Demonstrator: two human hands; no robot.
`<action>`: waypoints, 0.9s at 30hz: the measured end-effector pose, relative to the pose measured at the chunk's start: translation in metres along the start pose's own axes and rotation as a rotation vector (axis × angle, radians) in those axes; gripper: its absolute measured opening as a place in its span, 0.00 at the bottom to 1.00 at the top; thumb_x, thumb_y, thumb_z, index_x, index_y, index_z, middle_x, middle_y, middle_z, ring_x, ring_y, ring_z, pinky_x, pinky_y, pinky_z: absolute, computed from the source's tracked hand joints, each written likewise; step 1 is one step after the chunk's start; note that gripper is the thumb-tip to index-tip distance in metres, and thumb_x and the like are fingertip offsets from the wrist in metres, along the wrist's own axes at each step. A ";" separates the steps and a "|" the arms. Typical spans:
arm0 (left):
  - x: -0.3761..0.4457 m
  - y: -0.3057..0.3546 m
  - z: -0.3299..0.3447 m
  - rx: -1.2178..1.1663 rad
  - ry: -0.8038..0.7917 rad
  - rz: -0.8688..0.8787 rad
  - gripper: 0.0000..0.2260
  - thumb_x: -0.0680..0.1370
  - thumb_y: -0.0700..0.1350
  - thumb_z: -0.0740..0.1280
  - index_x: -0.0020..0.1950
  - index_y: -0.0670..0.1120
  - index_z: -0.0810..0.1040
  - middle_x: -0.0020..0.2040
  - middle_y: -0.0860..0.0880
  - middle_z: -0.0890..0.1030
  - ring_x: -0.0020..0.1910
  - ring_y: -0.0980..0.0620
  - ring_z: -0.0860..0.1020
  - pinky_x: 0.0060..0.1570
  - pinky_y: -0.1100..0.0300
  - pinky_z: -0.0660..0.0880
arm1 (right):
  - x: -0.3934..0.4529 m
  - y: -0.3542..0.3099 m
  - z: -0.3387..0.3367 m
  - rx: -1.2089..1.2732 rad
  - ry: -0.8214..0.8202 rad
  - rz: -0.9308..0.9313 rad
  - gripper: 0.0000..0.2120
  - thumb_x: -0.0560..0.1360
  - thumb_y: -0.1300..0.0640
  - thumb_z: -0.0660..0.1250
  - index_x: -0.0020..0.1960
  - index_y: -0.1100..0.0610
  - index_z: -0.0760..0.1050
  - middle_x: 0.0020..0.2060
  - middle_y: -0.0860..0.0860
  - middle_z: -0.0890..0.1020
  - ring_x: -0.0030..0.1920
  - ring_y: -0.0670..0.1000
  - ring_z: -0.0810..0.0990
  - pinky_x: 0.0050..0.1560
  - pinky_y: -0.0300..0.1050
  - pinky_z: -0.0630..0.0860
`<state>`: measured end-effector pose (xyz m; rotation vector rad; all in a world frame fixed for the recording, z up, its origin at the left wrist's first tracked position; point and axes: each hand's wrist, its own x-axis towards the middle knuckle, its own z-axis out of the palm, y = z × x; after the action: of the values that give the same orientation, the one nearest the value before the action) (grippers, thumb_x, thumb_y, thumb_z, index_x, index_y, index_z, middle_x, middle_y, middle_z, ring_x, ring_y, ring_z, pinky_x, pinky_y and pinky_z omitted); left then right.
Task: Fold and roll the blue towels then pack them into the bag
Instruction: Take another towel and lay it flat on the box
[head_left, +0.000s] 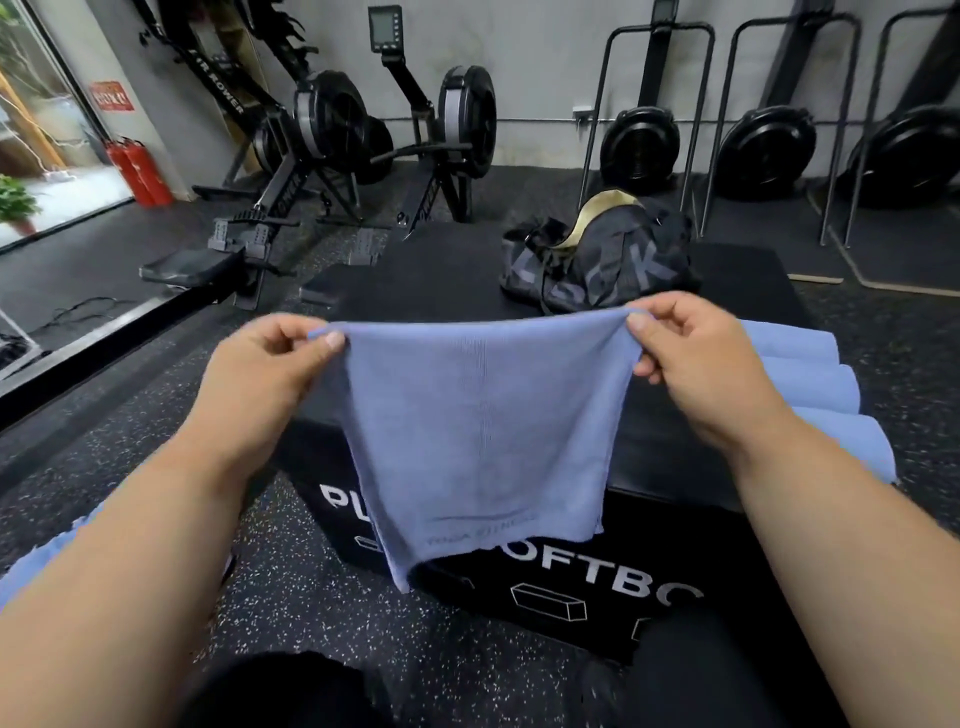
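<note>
Large black padded box (675, 467) with white lettering on its front, set on speckled dark rubber floor (311, 597). Black duffel bag (597, 260) with a pale lining at its open mouth, resting at the box's far end. Thin blue cloth towel (478, 441), held up in the air over the box's near edge, hanging flat, lower hem uneven. Three rolled blue towels (810, 384) side by side on the box's right. Left hand (270, 364) and right hand (691, 358), each pinching a top corner between thumb and curled fingers.
</note>
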<state>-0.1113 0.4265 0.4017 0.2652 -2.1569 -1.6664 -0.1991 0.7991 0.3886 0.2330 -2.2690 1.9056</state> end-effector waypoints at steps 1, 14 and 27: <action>0.030 0.005 0.008 0.015 0.015 0.014 0.04 0.79 0.44 0.75 0.52 0.45 0.84 0.35 0.53 0.79 0.31 0.57 0.73 0.33 0.67 0.71 | 0.026 -0.003 0.005 -0.032 0.047 -0.017 0.04 0.83 0.59 0.68 0.51 0.52 0.81 0.37 0.51 0.83 0.33 0.47 0.79 0.36 0.40 0.78; 0.063 -0.104 0.086 0.301 -0.041 -0.219 0.13 0.76 0.51 0.78 0.57 0.52 0.81 0.48 0.55 0.85 0.44 0.56 0.83 0.47 0.63 0.76 | 0.046 0.120 0.038 -0.567 -0.165 0.171 0.21 0.78 0.56 0.73 0.71 0.54 0.78 0.67 0.51 0.77 0.59 0.49 0.81 0.60 0.41 0.73; -0.031 -0.168 0.076 0.175 0.012 -0.376 0.11 0.76 0.52 0.78 0.53 0.50 0.81 0.45 0.55 0.86 0.45 0.58 0.83 0.49 0.60 0.76 | -0.014 0.146 0.011 -0.599 -0.042 0.162 0.09 0.76 0.55 0.72 0.55 0.44 0.81 0.37 0.47 0.81 0.40 0.48 0.79 0.47 0.47 0.77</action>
<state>-0.1314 0.4599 0.2192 0.7713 -2.3561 -1.6532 -0.2188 0.8138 0.2436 0.0061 -2.8260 1.1943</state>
